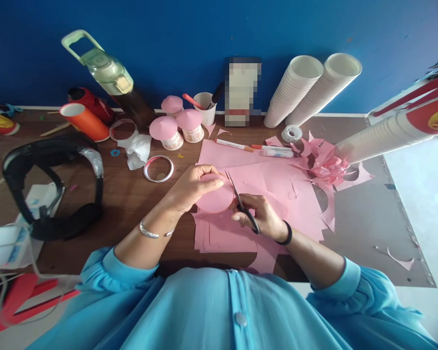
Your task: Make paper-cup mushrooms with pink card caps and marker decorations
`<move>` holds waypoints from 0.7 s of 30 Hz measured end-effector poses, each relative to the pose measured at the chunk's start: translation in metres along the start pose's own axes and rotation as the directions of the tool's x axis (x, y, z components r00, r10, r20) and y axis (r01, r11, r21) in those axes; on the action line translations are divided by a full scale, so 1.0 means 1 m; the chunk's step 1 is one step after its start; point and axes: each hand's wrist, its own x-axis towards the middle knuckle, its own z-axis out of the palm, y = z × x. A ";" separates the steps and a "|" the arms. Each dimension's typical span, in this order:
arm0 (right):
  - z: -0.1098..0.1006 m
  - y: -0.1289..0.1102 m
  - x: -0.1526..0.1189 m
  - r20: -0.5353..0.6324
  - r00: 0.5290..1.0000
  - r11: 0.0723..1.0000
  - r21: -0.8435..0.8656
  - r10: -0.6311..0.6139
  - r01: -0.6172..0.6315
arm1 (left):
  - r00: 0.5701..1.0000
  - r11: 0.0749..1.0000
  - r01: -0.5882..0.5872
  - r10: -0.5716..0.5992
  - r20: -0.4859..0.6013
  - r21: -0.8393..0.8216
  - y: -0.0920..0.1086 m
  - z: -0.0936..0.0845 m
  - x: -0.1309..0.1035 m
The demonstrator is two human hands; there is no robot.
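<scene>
A round pink paper disc [216, 197] is pinched at its upper left edge by my left hand [195, 187], thumb on top. My right hand [257, 214] is closed on black-handled scissors [244, 208], whose blades point up and left, slightly parted, at the disc's right edge. Beneath both hands lie pink paper sheets [270, 182], with a smaller stack of pink pieces [222, 238] nearer to me. Three small paper cups with pink cone tops [190, 121] stand beyond my left hand.
Stacked white cups [295, 87] lean on the blue wall. Crumpled pink scraps [324, 163], markers [233, 145] and a tape roll [292, 133] lie beyond the sheets. To the left are a tape ring [158, 168], a bottle [113, 78], an orange cup [85, 122] and a black strap headset [54, 189].
</scene>
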 end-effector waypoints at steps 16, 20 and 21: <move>0.001 -0.003 0.000 -0.010 1.000 1.000 -0.020 0.006 -0.006 | 0.999 0.990 -0.025 0.029 -0.026 0.135 -0.001 -0.001 0.001; 0.001 -0.003 0.001 -0.010 1.000 1.000 -0.017 0.007 -0.007 | 0.999 0.991 -0.031 0.035 -0.026 0.134 -0.001 -0.001 0.000; 0.002 -0.003 0.001 -0.011 1.000 1.000 -0.021 0.006 -0.006 | 0.999 0.992 -0.032 0.035 -0.023 0.126 -0.001 -0.001 0.000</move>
